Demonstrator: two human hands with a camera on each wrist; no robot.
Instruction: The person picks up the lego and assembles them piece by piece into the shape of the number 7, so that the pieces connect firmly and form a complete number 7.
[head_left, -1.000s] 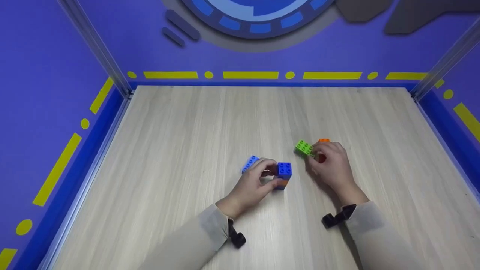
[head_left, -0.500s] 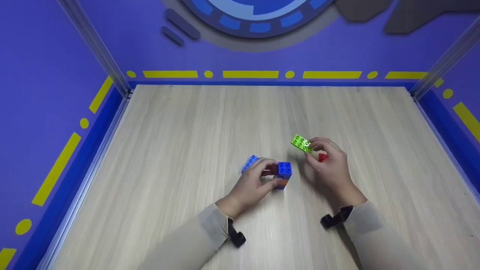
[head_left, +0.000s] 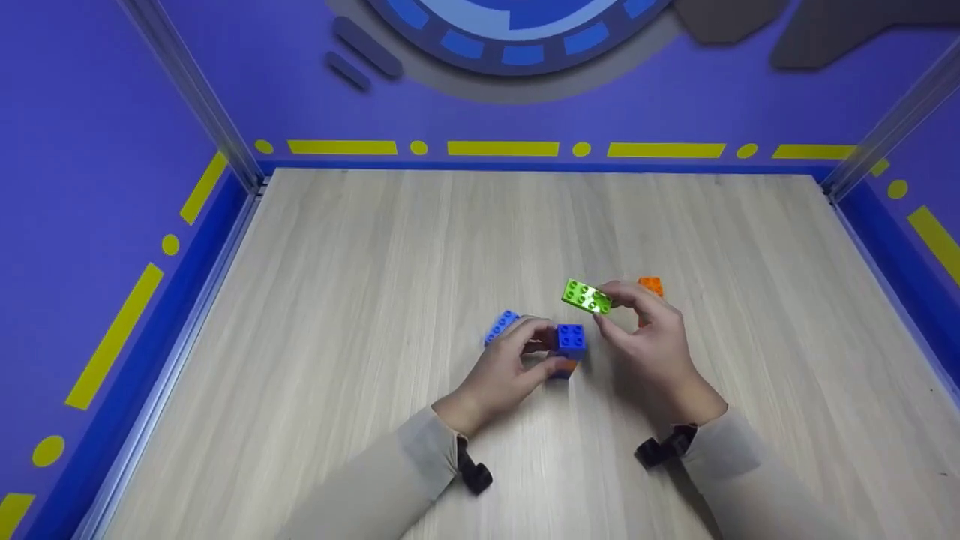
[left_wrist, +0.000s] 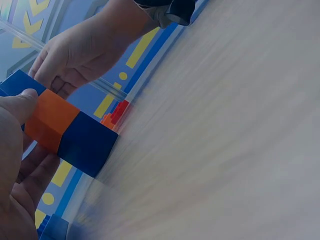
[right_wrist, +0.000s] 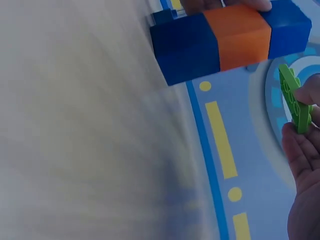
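On the surface (head_left: 375, 262), my left grip (head_left: 499, 375) clasps the upright stack (head_left: 571, 341); my right grip (head_left: 660, 345), pinching the green brick (head_left: 586, 297), has moved nearer, bringing both within working reach.

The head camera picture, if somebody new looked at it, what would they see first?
Probably the bright green brick, pinched in the right hand and held up off the table. Next might be the upright blue-and-orange stack near the middle of the picture, gripped by the left hand. Behind the table, the big purple-blue wall with its row of yellow bars is hard to miss too.
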